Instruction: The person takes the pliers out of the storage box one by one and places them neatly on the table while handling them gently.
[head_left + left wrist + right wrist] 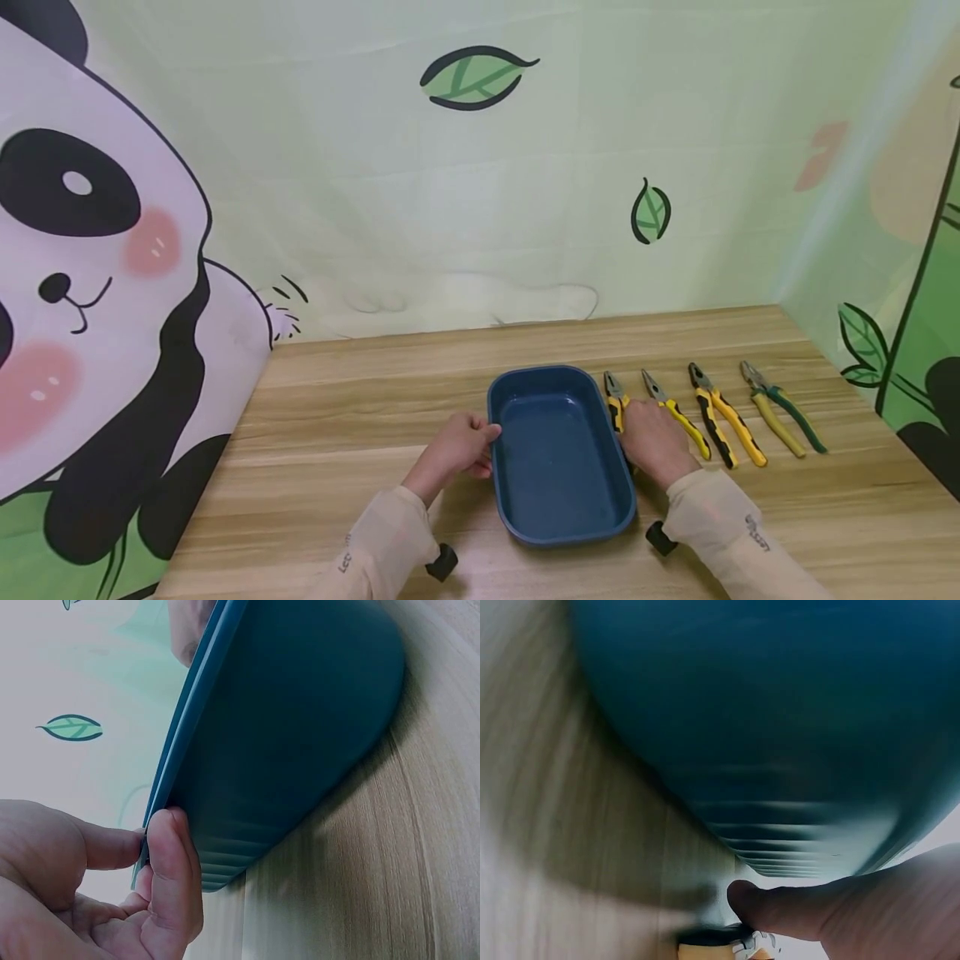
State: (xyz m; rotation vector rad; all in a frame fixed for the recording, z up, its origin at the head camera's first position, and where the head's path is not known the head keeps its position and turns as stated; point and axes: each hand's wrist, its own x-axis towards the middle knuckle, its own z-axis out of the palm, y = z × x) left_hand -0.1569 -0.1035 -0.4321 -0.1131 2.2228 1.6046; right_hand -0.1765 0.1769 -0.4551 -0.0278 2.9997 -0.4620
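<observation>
A deep blue rectangular plastic tray (562, 458) sits on the wooden table. My left hand (457, 446) pinches its left rim, thumb on top and curled fingers outside and below, as the left wrist view shows. On the tray's other side my right hand (656, 437) is over the handles of the leftmost pliers (613, 387), which have yellow and black grips. In the right wrist view the thumb (780, 907) reaches forward right beside the yellow-and-black handle (709, 949). The other fingers are hidden there, so I cannot tell whether they grip it.
To the right lie long-nose pliers (678, 412) with yellow handles, pliers (723, 417) with orange and black handles, and pliers (780, 408) with one tan and one green handle. Wooden tabletop (322, 417) extends left of the tray. A panda-printed backdrop (337, 167) borders the table.
</observation>
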